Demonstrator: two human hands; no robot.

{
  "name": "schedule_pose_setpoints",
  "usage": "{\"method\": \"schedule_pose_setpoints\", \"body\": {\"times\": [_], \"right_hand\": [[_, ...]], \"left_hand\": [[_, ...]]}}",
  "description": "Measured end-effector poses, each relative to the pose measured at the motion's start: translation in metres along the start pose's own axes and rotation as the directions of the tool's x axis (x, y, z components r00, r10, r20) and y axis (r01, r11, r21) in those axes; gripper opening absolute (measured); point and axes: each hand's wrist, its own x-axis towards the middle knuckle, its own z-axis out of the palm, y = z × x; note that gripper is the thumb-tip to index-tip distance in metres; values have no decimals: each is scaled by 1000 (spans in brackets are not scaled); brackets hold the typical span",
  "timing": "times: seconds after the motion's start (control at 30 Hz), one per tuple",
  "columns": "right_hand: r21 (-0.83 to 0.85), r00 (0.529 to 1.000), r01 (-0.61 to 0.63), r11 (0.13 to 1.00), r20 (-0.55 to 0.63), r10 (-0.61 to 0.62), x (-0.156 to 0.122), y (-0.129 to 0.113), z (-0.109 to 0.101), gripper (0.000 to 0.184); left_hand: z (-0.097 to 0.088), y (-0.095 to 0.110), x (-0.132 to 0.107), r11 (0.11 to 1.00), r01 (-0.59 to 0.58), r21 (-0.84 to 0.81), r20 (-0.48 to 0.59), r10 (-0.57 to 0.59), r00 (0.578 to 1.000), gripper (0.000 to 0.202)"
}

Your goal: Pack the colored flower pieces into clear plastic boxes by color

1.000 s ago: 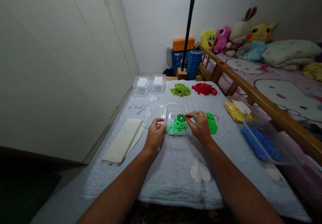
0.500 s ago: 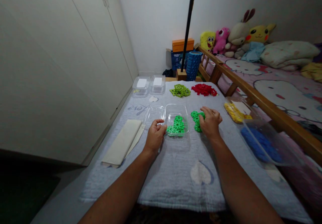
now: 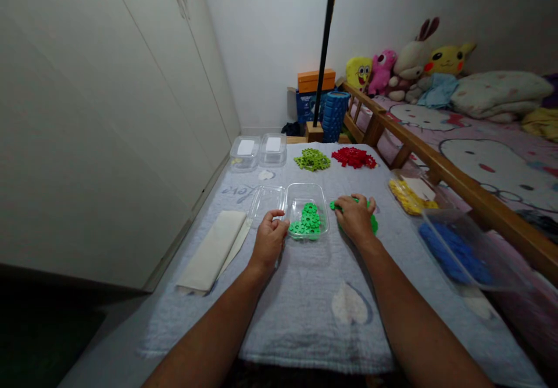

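In the head view, my left hand [image 3: 269,240] has its fingers and thumb closed on the left wall of a clear plastic box [image 3: 325,216]. Several green flower-shaped disc pieces [image 3: 310,219] lie inside that box. To its right, my right hand [image 3: 355,219] curls its fingers down over a small pile of green disc pieces [image 3: 374,223] on the cloth. The hand covers most of that pile, with green showing only round its edges. The open lid [image 3: 267,199] lies flat to the left of the box.
Light green pieces [image 3: 313,159] and red pieces [image 3: 353,157] are heaped at the back. Two lidded boxes [image 3: 273,148] stand back left. Boxes of yellow pieces [image 3: 410,196] and blue pieces [image 3: 453,251] are on the right, near the wooden bed rail [image 3: 436,155]. A folded cloth [image 3: 213,248] lies left.
My right hand has shifted slightly left and lower onto the green pile, and now green shows on its right side too. My left hand stays at the box.
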Motion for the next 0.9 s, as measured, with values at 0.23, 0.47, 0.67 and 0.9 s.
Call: {"method": "schedule_pose_setpoints", "body": {"times": [0.23,0.47,0.67,0.9], "right_hand": [[61,988,3,998,-157,6,3,0,-7,16],[237,938,101,966,-347,-13,-3,-19,-33,19],[318,935,277,907,-308,-178,-6,-49,-40,12],[397,965,258,881,-155,-213,-3,-44,-35,17]], "left_hand": [[-1,-3,1,1000,-15,17,8,15,1000,35],[0,-1,1,1000,-6,20,3,6,1000,35],[1,0,0,1000,-4,3,4,4,1000,35],[1,-1,-1,1000,24,-8,7,-24,1000,37]]}}
